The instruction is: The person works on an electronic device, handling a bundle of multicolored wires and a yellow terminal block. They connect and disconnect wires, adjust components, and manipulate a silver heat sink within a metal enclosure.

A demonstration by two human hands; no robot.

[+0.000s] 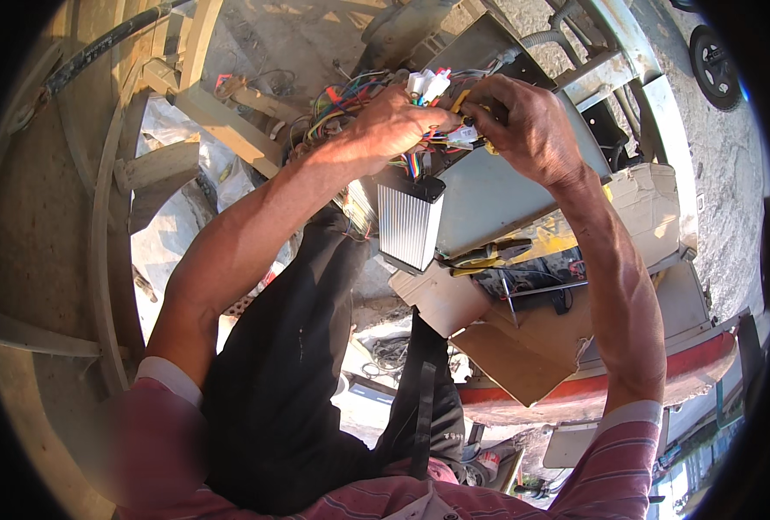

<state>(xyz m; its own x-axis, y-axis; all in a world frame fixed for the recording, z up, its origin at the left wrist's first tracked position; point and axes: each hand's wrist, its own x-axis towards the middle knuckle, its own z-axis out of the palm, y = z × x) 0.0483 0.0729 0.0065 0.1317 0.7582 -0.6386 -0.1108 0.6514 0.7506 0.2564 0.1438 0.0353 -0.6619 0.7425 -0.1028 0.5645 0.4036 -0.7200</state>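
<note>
Upper centre of frame, left hand (398, 120) pinches wires (414, 165) by white connectors (430, 85); right hand (530, 123) nearly closed, can't tell on what. Finned box (408, 225) sits just below, probably so its wires reach.

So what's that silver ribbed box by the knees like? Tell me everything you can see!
The silver ribbed box is a slim block that looks like metal, with straight ridges running along its bright face and dark end caps. Coloured wires meet its upper end. It sits tilted, beside the grey metal panel; I can't tell what supports it. Neither the left hand nor the right hand touches it.
</note>
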